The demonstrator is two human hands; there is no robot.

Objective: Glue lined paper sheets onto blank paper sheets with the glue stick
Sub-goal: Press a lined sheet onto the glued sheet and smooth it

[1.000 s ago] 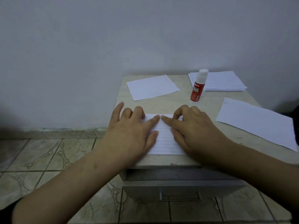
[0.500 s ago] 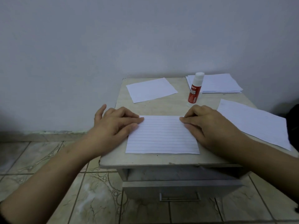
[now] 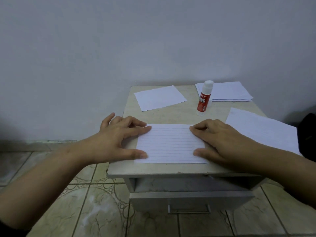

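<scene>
Nearest the front edge of the small cabinet top [image 3: 119, 169]: lined paper sheet [image 3: 171, 143], flat, long axis left to right, squarely between the two hands. Left hand [image 3: 118, 140] at the sheet's left short edge, fingers straight or only slightly bent, fingertips and thumb tip pressing on the paper margin, grasping nothing. Right hand [image 3: 220, 140] mirrored at the right short edge, fingers loosely bent with tips down on the paper, thumb flat on the near right corner, likewise holding nothing, only pressing. Both hands equally close to this sheet; whether a blank sheet lies beneath, impossible to tell, no second edge showing. Judging by the flat press from both ends, probably the smoothing-down of a glued pair, with the next pair yet to start. Farther back and right of centre: glue stick [image 3: 204, 98], upright, white cap on, red label, well apart from the pressed sheet and clearly closer to the right hand, lying straight beyond its knuckles. Hence likely a right-hand reach, forward and slightly left, with the upright body calling for a side-on grip. To the right, near the right forearm: another paper sheet [image 3: 261, 129], faintly lined, angled toward the far left. At the far left: single blank paper sheet [image 3: 159, 97], tilted, nearer the left hand. At the far right corner, just behind the glue stick: paper stack [image 3: 229, 91], surface too faint to judge lined or blank.
</scene>
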